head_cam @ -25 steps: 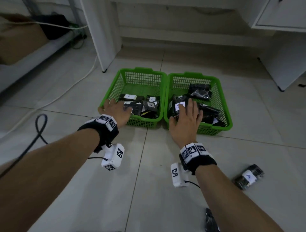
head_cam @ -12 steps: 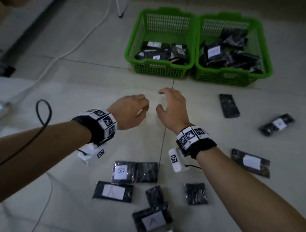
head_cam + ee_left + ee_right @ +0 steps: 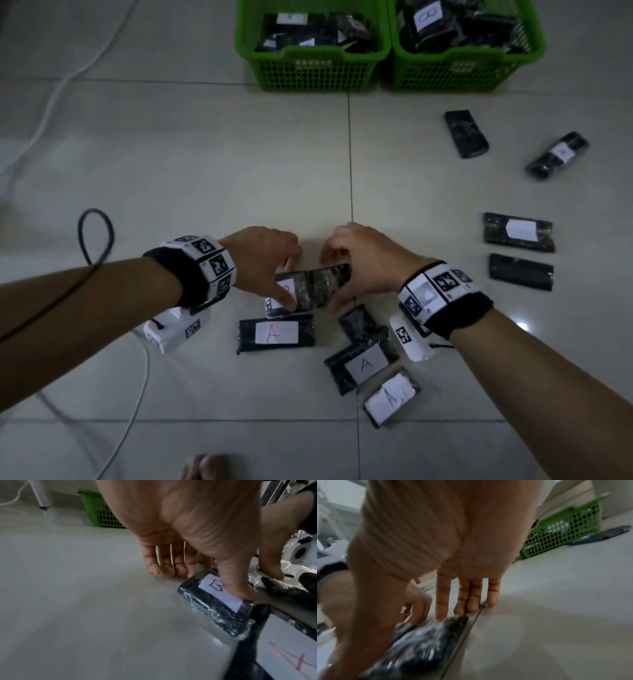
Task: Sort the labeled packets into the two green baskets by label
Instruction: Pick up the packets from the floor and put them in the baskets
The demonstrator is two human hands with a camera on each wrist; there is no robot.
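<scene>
Two green baskets stand side by side at the far end of the floor: the left basket [image 3: 310,66] holds A packets, the right basket [image 3: 467,70] B packets. My left hand [image 3: 289,282] pinches a black packet labeled B [image 3: 284,291], with the thumb on its label [image 3: 217,588] and the fingers [image 3: 169,570] behind its far edge. My right hand [image 3: 334,279] grips the dark packet with no label showing [image 3: 330,282] beside it, thumb near and fingers far; this dark packet [image 3: 423,639] is tilted up off the tiles.
Close to me lie three A packets [image 3: 275,332] [image 3: 364,365] [image 3: 390,397] and a dark one [image 3: 359,322]. Several more packets lie at the right [image 3: 519,231] [image 3: 466,133]. A black cable loop [image 3: 97,236] and white cable run at the left. A foot [image 3: 205,467] shows at the bottom.
Both hands drew back from the baskets to the pile near me. Each has taken hold of a packet, and my view has tipped down.
</scene>
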